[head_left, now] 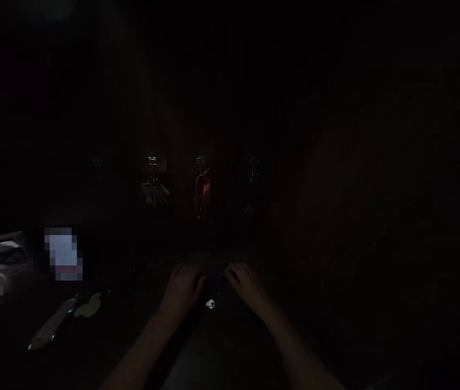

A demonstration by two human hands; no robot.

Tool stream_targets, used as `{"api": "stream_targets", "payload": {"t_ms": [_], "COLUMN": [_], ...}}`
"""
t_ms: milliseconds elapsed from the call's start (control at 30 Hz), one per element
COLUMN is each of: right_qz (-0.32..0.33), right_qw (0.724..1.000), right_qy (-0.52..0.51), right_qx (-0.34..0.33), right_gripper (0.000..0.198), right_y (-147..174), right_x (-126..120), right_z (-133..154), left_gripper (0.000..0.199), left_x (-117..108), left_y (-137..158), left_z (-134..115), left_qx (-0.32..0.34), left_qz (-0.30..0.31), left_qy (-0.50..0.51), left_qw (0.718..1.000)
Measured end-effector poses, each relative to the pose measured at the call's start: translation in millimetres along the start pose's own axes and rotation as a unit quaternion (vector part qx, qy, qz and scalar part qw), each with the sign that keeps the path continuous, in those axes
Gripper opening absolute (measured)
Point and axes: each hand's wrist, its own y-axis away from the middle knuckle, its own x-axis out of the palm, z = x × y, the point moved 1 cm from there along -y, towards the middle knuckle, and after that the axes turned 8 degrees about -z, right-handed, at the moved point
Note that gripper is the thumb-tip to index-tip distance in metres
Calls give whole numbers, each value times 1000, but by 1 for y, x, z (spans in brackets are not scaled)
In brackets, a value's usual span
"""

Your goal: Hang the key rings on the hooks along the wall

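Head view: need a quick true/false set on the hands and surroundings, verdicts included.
1. The left hand and right hand are apart. True.
2. A key bunch hangs left of a red item in the picture. True.
3. The right hand holds the red item. False: it hangs from a hook, beyond both hands.
4. The scene is brightly lit. False: most of the view is near black.
5. A small white shape shows just below the gap between the hands. True.
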Motion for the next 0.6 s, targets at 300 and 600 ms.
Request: {"api": "stream_targets", "payload": {"t_ms": [300, 600], "right_qz": [17, -17], "right_qw": [967, 869], "right_qy": [-250, -454], "right_qx": [39, 195], "right_gripper": [16, 37], "right_y": [4, -2], "right_x": [8, 8], "right_z": [24, 28], "left_gripper": [36, 27], "left_x": [19, 8], "left_y": [14, 11], "left_z": [1, -1], "left_qx": [-59, -170], "left_qz": [-8, 7], "left_qy": [111, 313], "left_qw": [992, 934]}}
